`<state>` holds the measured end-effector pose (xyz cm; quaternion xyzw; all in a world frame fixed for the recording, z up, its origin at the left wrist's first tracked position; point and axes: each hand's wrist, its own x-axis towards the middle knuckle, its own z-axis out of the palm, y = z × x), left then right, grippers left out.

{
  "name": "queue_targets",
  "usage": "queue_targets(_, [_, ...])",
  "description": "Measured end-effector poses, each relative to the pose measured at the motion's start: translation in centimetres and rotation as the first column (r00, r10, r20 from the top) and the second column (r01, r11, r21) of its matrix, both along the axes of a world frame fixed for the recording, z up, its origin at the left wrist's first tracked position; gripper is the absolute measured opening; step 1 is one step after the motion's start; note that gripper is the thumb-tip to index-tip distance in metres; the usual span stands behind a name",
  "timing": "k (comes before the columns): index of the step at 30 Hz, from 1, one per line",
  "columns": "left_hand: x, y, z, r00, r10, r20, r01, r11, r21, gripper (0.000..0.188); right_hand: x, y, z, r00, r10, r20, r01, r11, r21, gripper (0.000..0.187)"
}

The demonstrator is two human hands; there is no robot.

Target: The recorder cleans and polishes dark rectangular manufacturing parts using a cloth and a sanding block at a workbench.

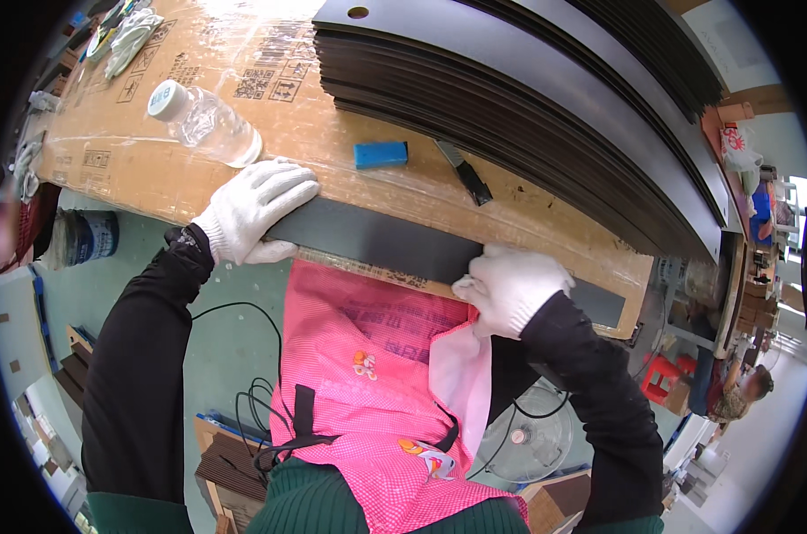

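A long, flat dark grey strip lies along the near edge of the cardboard-covered table. Over its left end is my left hand in a white knit glove, with the fingers across the far edge and the thumb at the near edge. My right hand, gloved the same way, is closed around the strip's near edge, right of its middle; its fingertips are partly hidden. Beyond the strip lie a blue block and a black utility knife. A clear plastic bottle with a white cap leans beyond my left hand.
Tall stacks of dark panels fill the table's far right. White gloves lie at the far left of the cardboard. A bucket stands on the floor at left. Another person is at the right, near a red stool.
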<state>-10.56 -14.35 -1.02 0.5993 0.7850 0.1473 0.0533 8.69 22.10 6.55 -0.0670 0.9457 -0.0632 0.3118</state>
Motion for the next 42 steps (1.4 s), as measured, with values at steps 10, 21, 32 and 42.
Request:
queue_targets(10, [-0.1, -0.2, -0.1, 1.0, -0.006, -0.006, 0.006, 0.999, 0.035, 0.089, 2.0, 3.4, 0.3, 0.983, 0.184, 0.016, -0.184, 0.983, 0.008, 0.036])
queue_targets(21, [0.2, -0.6, -0.1, 1.0, 0.01, -0.013, -0.01, 1.0, 0.022, 0.088, 2.1, 3.0, 0.2, 0.996, 0.081, 0.039, -0.082, 0.996, 0.043, 0.041])
queue_targets(32, [0.0, -0.2, 0.1, 1.0, 0.006, -0.021, -0.005, 1.0, 0.018, 0.092, -1.1, -3.4, -1.2, 0.981, -0.05, -0.188, 0.044, 0.998, -0.036, 0.034])
queue_targets(42, [-0.2, -0.1, 0.1, 1.0, -0.002, -0.009, 0.002, 1.0, 0.029, 0.09, 4.8, 6.0, -0.1, 0.994, -0.097, -0.054, 0.102, 0.99, 0.102, 0.035])
